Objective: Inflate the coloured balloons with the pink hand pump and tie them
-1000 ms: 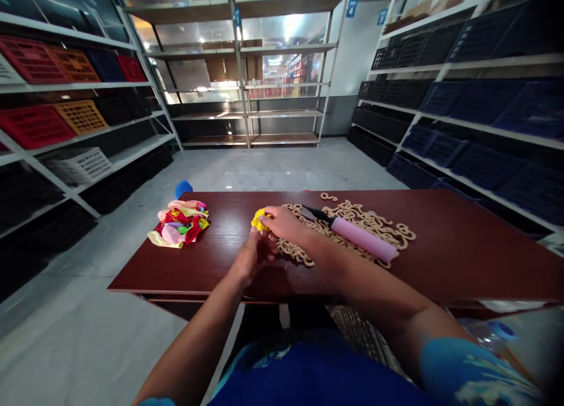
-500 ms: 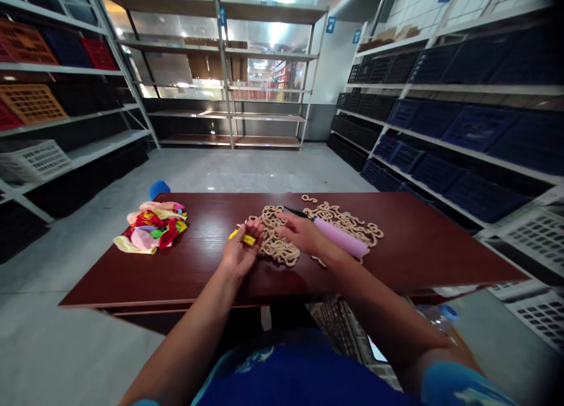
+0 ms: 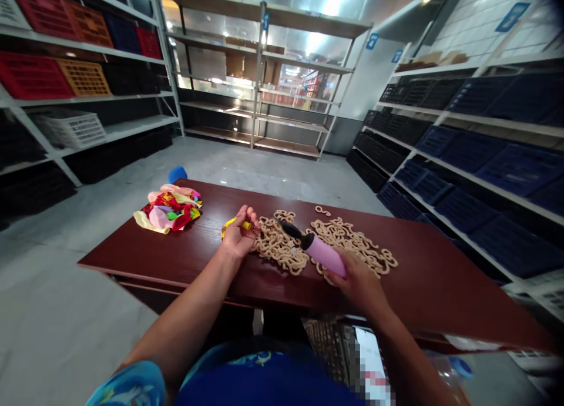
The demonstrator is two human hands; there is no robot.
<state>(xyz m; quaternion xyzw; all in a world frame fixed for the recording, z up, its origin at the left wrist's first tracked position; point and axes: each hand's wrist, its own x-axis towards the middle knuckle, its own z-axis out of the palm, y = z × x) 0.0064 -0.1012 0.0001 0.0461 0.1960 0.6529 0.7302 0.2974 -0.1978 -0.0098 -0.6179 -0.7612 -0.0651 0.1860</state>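
Note:
My left hand [image 3: 239,240] is palm up above the table, fingers curled around a limp yellow piece [image 3: 228,224] whose ends stick out on both sides. My right hand [image 3: 363,284] is wrapped around the lower end of a pink cylinder [image 3: 325,255] with a black tapered tip, which resembles a hand pump. That tip points left and away over a heap of beige, curly S-shaped pieces [image 3: 279,250]. A second heap of beige pieces [image 3: 352,240] lies behind and right of the cylinder. At the far left sits a pile of soft, colourful limp pieces [image 3: 170,211].
The dark red table [image 3: 207,259] spans the front. A blue round object [image 3: 177,174] shows behind its far left corner. Shelves with crates [image 3: 86,77] flank both sides, and a rack [image 3: 259,121] stands behind. Below the table's edge are a phone [image 3: 372,359] and a bottle [image 3: 453,368].
My right hand has moved from above the beige heap to the pink cylinder and grasped it. The cylinder has shifted left and turned. My left hand keeps the yellow piece. The view has tilted.

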